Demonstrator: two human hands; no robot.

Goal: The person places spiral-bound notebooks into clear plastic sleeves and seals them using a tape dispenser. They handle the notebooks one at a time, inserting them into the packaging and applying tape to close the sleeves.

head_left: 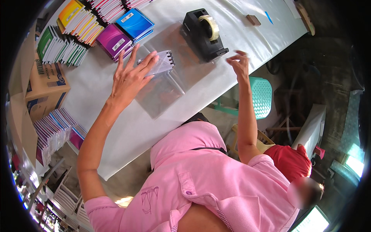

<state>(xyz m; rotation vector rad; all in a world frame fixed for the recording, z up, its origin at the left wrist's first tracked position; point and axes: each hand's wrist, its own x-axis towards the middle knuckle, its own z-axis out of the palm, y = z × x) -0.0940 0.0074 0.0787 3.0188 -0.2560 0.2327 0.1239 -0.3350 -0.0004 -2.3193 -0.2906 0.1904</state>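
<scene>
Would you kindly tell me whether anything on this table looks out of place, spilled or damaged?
Nothing looks spilled or plainly damaged. Slightly odd are the small brown block and thin blue strip, lying loose to the right of the black tape dispenser, apart from the grouped notebooks.

Notebook partly behind left fingers

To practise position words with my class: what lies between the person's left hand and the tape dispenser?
In the head view, a small notebook and clear plastic lie between the left hand and the tape dispenser.
</scene>
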